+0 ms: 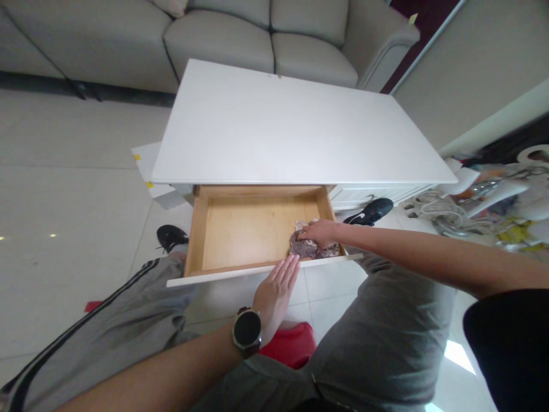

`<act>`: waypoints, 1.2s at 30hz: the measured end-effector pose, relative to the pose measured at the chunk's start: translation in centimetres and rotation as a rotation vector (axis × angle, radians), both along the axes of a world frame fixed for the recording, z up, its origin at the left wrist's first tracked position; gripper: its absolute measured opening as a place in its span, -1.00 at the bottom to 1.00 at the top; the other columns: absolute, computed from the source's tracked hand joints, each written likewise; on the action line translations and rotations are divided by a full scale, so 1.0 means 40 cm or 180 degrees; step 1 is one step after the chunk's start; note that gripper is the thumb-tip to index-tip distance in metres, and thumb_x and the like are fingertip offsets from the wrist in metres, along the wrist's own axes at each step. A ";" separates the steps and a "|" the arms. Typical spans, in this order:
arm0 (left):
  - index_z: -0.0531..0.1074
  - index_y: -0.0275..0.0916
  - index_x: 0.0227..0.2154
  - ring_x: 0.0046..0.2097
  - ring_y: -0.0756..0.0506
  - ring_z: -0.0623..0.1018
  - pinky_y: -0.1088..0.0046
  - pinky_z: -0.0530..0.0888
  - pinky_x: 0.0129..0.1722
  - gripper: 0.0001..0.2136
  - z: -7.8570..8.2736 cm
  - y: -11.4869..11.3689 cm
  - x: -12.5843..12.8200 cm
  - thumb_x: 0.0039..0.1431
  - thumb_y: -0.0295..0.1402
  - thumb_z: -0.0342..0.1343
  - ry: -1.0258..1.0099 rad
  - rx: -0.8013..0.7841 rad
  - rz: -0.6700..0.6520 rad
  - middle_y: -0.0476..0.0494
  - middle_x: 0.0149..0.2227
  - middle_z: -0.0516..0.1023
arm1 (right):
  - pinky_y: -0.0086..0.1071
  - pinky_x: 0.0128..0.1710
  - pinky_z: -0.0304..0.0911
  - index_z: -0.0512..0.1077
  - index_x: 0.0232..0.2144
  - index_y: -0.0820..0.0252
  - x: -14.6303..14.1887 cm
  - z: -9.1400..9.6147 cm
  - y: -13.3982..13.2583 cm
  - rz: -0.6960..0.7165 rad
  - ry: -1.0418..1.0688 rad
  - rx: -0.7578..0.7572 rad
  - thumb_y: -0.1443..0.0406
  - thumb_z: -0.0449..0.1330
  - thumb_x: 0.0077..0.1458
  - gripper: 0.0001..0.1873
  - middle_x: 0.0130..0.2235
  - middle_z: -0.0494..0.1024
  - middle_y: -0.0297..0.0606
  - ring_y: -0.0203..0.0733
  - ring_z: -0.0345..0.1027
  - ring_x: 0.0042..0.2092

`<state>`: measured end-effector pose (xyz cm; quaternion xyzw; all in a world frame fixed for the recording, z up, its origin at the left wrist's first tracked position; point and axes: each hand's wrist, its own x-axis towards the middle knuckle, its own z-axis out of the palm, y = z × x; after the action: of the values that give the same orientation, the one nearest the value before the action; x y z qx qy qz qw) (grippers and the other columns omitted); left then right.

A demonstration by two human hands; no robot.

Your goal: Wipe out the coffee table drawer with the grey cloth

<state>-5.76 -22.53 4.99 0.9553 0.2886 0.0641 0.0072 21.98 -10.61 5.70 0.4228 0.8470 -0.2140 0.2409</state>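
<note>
A wooden drawer [244,229] with a white front stands pulled out from a white table [295,126]. In its near right corner lies a bunched, purple-brown patterned cloth [303,247]. My right hand [321,232] reaches in from the right and grips this cloth, fingers curled over it; the fingertips are partly hidden in its folds. My left hand [278,286], wearing a round dark watch [247,328] at the wrist, lies flat against the top edge of the drawer front. Its fingers are stretched out, just short of the cloth.
A grey sofa [223,43] runs behind the table. White panels [152,166] with yellow marks lean at its left side. Cables and household items [493,200] pile up at the right. Under me is a red stool [295,346], between my grey-trousered legs.
</note>
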 end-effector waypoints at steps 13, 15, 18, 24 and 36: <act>0.29 -0.28 0.23 -0.18 -0.16 0.55 0.29 0.49 -0.21 -0.50 0.095 0.097 0.043 0.21 -0.59 -0.03 0.0484 -0.0600 -0.0102 -0.26 -0.09 0.52 | -0.07 -0.06 0.32 0.21 0.36 -0.09 0.199 0.145 -0.122 -0.0706 -0.0261 0.0930 0.24 0.26 0.04 -0.18 0.16 0.35 0.02 0.18 0.25 0.07; 0.38 -0.27 0.11 -0.20 -0.14 0.56 0.31 0.48 -0.22 -0.59 0.093 0.130 0.043 0.21 -0.58 -0.01 0.0550 -0.0878 -0.0118 -0.23 -0.14 0.54 | -0.04 -0.04 0.32 0.28 0.32 -0.10 0.204 0.120 -0.145 -0.0589 -0.0293 0.0820 0.26 0.27 0.01 -0.21 0.20 0.33 0.00 0.19 0.25 0.07; 0.50 -0.22 -0.14 -0.22 -0.14 0.58 0.34 0.47 -0.22 -0.81 0.084 0.195 0.031 0.23 -0.42 0.06 0.0588 -0.1384 -0.0282 -0.16 -0.21 0.59 | -0.01 -0.03 0.31 0.38 0.25 -0.08 0.193 0.077 -0.147 -0.0646 -0.0294 0.0887 0.28 0.26 0.00 -0.29 0.26 0.29 -0.03 0.23 0.24 0.09; 0.56 -0.19 -0.28 -0.14 -0.13 0.59 0.35 0.46 -0.11 -0.84 0.045 0.256 0.013 0.19 -0.31 0.09 0.0348 -0.1566 -0.0528 -0.13 -0.20 0.63 | 0.03 -0.07 0.29 0.47 0.14 0.00 0.170 0.034 -0.028 -0.1040 -0.0491 0.1232 0.23 0.24 0.01 -0.42 0.18 0.37 0.04 0.34 0.19 0.11; 0.56 -0.14 -0.29 -0.15 -0.18 0.60 0.30 0.47 -0.16 -0.85 0.041 0.251 0.020 0.17 -0.25 0.12 0.0388 -0.1588 -0.0398 -0.14 -0.21 0.63 | 0.16 0.05 0.14 0.60 -0.11 0.30 0.030 -0.079 0.183 -0.0716 -0.1473 0.1263 0.38 0.02 0.19 -0.61 -0.04 0.58 0.15 0.24 0.30 0.08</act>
<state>-4.95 -12.50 6.62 0.9420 0.2359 -0.0673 0.2290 23.18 -3.30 2.56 0.5899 0.7429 0.0319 0.3148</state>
